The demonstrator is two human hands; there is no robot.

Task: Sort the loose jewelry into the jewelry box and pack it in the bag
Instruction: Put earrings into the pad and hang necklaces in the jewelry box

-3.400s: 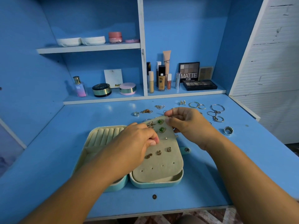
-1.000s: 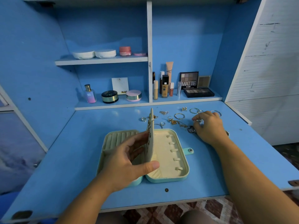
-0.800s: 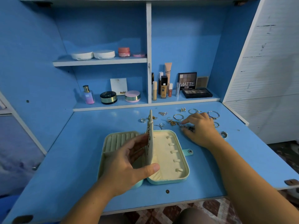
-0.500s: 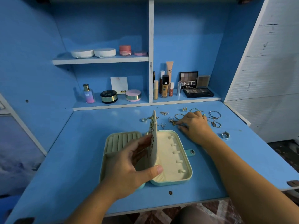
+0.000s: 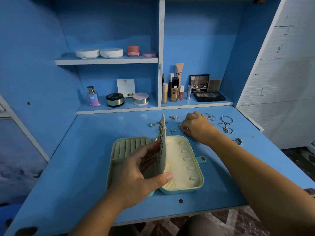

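An open mint jewelry box [image 5: 196,188] lies in the middle of the blue desk. Its left half has cream ring rolls [image 5: 129,147]; the right half has small hook tabs. My left hand [image 5: 139,176] grips the cream earring panel [image 5: 164,150] and holds it upright, thumb on its right face, fingers on the left. Loose jewelry is scattered behind the box: a chain piece [image 5: 173,118], a ring [image 5: 152,125], hoops [image 5: 225,120]. My right hand [image 5: 196,126] sits among them with fingers curled down, pinching at a small piece hidden under the fingertips. No bag is in view.
A chunky silver ring [image 5: 238,141] lies apart at the right. Cosmetics stand on the low shelf behind: a perfume bottle [image 5: 92,97], round jars [image 5: 115,99], an eyeshadow palette [image 5: 208,96]. The desk's front edge is near me. A white wall panel [image 5: 281,74] is at the right.
My left hand has lifted the earring panel from flat to upright. My right hand left the panel, reached back to the loose jewelry and slid leftward along it.
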